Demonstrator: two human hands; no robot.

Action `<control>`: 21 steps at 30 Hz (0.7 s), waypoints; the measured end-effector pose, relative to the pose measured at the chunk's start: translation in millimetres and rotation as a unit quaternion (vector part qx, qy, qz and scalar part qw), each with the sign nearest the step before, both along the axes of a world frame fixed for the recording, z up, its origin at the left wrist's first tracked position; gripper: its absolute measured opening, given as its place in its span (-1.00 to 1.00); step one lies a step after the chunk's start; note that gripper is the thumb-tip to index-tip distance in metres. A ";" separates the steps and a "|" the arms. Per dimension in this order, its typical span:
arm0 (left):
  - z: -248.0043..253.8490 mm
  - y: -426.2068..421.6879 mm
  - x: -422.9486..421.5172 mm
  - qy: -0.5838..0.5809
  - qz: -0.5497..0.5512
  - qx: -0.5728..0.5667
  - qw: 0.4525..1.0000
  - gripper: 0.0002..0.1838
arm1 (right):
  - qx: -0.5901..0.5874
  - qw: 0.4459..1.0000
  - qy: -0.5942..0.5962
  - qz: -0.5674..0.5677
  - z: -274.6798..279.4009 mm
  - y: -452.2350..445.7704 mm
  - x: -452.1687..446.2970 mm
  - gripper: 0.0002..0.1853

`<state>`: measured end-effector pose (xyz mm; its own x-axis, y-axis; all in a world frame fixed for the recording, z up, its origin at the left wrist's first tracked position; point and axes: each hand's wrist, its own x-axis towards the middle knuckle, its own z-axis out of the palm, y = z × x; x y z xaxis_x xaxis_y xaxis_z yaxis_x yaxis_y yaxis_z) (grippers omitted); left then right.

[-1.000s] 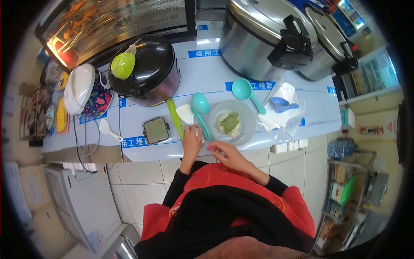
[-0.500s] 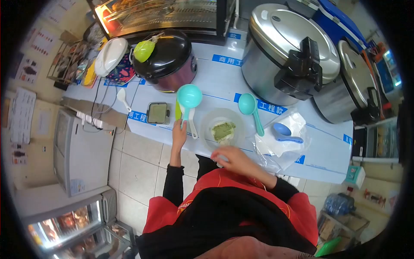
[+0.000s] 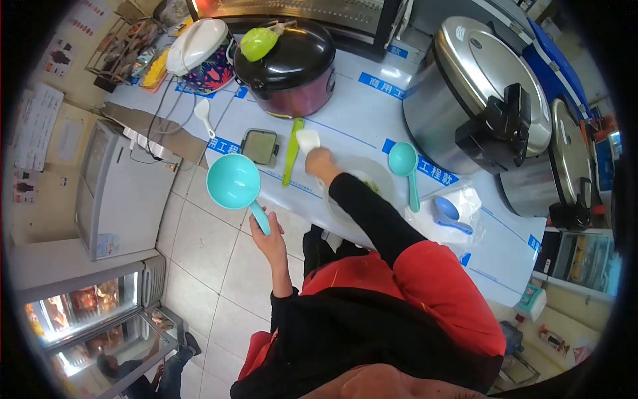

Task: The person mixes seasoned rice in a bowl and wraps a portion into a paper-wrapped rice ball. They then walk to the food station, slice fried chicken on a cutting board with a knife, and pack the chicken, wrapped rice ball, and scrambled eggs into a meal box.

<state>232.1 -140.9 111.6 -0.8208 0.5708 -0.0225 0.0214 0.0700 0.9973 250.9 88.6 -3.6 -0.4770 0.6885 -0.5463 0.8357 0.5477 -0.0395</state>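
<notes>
My left hand (image 3: 269,239) is closed on the handle of a turquoise ladle (image 3: 232,181), held off the table's front edge with its bowl facing up. My right hand (image 3: 321,165) is wrapped around a white rice paddle (image 3: 308,139), whose blade shows beyond the fingers. Below my right forearm stands a translucent bowl (image 3: 342,216); green powder (image 3: 373,187) shows in it, partly hidden by the sleeve. A lime green spatula (image 3: 292,153) lies left of the paddle. Beside that sits a small square container (image 3: 260,146) with something green inside.
Another turquoise ladle (image 3: 403,159) and a blue scoop (image 3: 448,209) on a plastic bag lie at right. Cookers (image 3: 286,73) and a large steel pot (image 3: 472,100) line the back. A white spoon (image 3: 205,116) lies left. A person (image 3: 159,366) is at lower left.
My left hand has lifted the turquoise ladle off the table and brought it left and nearer me. My right hand has moved from the bowl's near side across it to the white rice paddle.
</notes>
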 end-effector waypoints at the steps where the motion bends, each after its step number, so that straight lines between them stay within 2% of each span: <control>1: -0.6 0.3 0.2 0.007 -0.009 0.002 1.000 -0.77 | 0.009 0.998 0.061 0.010 3.0 9.0 5.4 -0.72; 2: -1.0 3.7 0.0 0.002 -0.017 0.001 1.000 -0.77 | 0.022 0.992 0.123 0.018 8.4 23.3 13.3 -0.76; 4: -1.1 12.8 1.2 -0.018 -0.046 0.032 0.998 -0.75 | -0.040 0.989 0.108 0.089 63.4 51.9 31.6 -0.72; 5: -0.7 17.3 1.2 -0.025 -0.056 0.033 0.998 -0.75 | -0.087 0.989 0.096 -0.076 89.5 63.3 40.0 -0.71; 6: 0.0 22.2 -0.5 -0.037 -0.093 0.028 0.995 -0.74 | -0.128 0.959 0.084 -0.239 113.8 70.1 48.5 -0.69; 8: -0.9 32.4 -2.1 -0.051 -0.140 0.025 0.989 -0.74 | 0.038 0.995 0.092 0.003 157.0 74.0 102.3 -0.67; 10: -6.5 44.1 -1.3 -0.070 -0.189 -0.003 0.979 -0.74 | 0.116 0.989 0.089 -0.025 209.3 42.9 153.6 -0.63; 12: -24.9 54.3 2.8 -0.064 -0.212 -0.002 0.975 -0.73 | 0.143 0.986 0.076 0.050 226.0 -1.3 199.3 -0.55; 14: -41.9 64.7 12.6 -0.072 -0.260 -0.011 0.963 -0.75 | 0.089 0.992 0.087 0.025 198.7 -51.5 223.4 -0.53; 16: -55.6 76.1 17.5 -0.053 -0.277 -0.005 0.959 -0.75 | 0.101 0.990 0.096 0.011 148.6 -88.0 225.5 -0.57; 18: -60.4 84.8 20.0 0.016 -0.330 -0.059 0.942 -0.74 | 0.075 0.993 0.068 -0.056 98.7 -96.3 212.0 -0.61; 19: -72.4 88.8 22.6 0.054 -0.317 -0.008 0.947 -0.76 | 0.073 0.994 0.064 -0.058 69.7 -96.8 201.4 -0.61; 21: -67.8 87.9 27.0 0.089 -0.297 0.018 0.951 -0.76 | 0.087 0.993 -0.079 -0.018 27.3 -99.2 181.7 -0.63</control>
<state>259.2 -53.0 43.8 -0.3431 0.9322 0.1154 0.2147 -0.0418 0.9758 432.6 -10.6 23.7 -0.3684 0.7940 -0.4836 0.8426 0.5049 0.1872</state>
